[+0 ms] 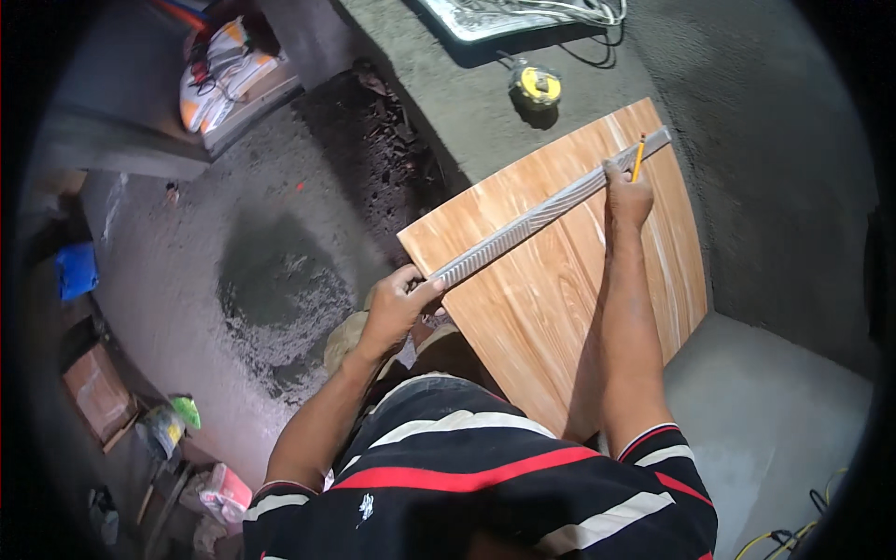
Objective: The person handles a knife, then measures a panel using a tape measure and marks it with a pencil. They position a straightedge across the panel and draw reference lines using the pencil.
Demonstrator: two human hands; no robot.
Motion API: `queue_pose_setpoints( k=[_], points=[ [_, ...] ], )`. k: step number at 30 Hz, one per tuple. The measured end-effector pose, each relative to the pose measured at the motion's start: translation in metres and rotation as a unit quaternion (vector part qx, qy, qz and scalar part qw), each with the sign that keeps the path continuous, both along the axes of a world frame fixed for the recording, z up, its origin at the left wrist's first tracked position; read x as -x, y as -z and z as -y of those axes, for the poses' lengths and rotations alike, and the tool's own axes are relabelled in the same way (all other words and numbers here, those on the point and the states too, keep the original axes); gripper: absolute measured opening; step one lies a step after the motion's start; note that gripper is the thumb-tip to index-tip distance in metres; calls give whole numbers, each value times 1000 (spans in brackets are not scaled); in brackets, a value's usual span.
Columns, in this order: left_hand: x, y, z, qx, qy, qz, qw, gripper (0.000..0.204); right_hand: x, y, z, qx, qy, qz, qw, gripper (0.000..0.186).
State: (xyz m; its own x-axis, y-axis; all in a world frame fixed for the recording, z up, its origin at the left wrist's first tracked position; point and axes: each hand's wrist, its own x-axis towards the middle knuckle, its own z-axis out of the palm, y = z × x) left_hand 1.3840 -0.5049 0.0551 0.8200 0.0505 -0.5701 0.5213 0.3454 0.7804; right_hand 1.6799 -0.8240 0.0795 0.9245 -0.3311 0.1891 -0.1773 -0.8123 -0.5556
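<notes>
A wood-patterned tile [546, 327] lies on a grey ledge, its near left part reaching out past the ledge toward my body. A grey, ridged metal straightedge [523, 229] runs slantwise across it. My left hand [394, 313] pinches the straightedge's near end at the tile's left edge. Over near the far end, my right hand [629, 198] has a yellow pencil [639, 159] between its fingers, point upward, while its thumb side rests against the straightedge. Any pencil mark is too small to make out.
A yellow tape measure [539, 86] sits on the ledge behind the tile. Beyond it is a tray [495, 23] with cables. A rough grey wall [765, 168] rises at the right. On the floor at left are a blue object [77, 271] and a wood-coloured piece [98, 392].
</notes>
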Motion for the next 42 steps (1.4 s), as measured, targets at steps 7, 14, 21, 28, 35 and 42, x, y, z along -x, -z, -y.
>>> queue_pose_setpoints(
  k=[7, 14, 21, 28, 35, 42],
  points=[
    [-4, -15, -3, 49, -20, 1, 999, 32, -7, 9, 10, 12, -25, -18, 999, 46],
    [-4, -16, -1, 67, -25, 8, 997, 32, -9, 14, 18, 19, -37, 6, 999, 46],
    [-6, -26, -3, 54, -21, -3, 998, 33, -3, -1, 6, 10, -41, -15, 999, 43],
    [-6, -24, -4, 48, -14, -5, 999, 34, -1, -4, 2, 45, -38, -12, 998, 43],
    [-2, -13, -3, 60, -16, 1, 998, 31, 1, -2, 1, 2, -37, -20, 999, 41],
    [-6, -16, -1, 69, -16, 11, 997, 32, -3, 0, 10, 22, -40, -6, 999, 42]
  ],
)
